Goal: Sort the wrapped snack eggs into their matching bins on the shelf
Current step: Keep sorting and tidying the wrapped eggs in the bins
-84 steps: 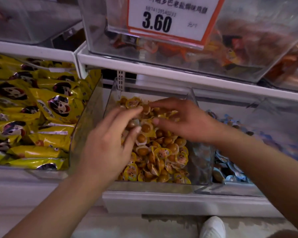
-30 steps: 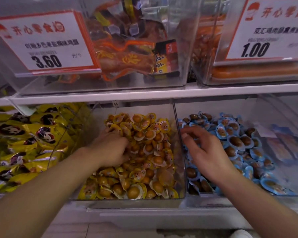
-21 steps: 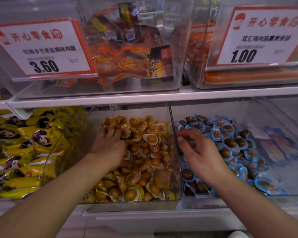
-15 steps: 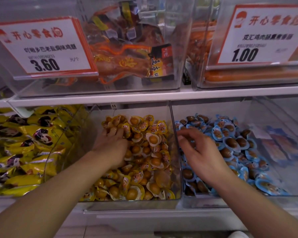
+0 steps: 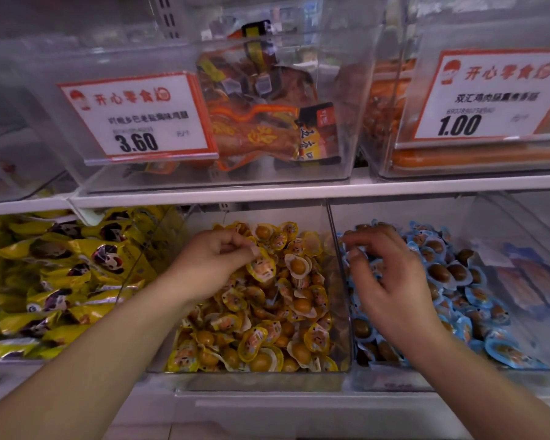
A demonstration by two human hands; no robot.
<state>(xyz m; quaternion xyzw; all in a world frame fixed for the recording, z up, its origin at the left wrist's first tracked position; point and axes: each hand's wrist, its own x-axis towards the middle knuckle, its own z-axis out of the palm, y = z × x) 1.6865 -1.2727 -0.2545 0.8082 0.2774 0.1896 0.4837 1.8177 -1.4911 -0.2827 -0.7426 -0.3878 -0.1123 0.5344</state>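
A clear middle bin (image 5: 261, 381) holds a heap of yellow-wrapped snack eggs (image 5: 267, 325). The clear bin to its right (image 5: 391, 381) holds blue-wrapped snack eggs (image 5: 458, 281). My left hand (image 5: 213, 265) hovers over the back of the yellow heap and pinches one yellow-wrapped egg (image 5: 262, 268) by its top edge, lifted a little off the pile. My right hand (image 5: 391, 281) hangs over the left side of the blue bin. Its fingers are loosely curved and point left, and I see nothing between them.
Yellow snack bags (image 5: 54, 281) fill the bin at the left. The white shelf (image 5: 267, 192) above carries clear bins of orange packets with price signs 3.60 (image 5: 137, 119) and 1.00 (image 5: 489, 96). It overhangs the egg bins closely.
My left hand has risen from the yellow heap with one yellow-wrapped egg pinched in its fingertips. My right hand has lifted slightly above the blue eggs.
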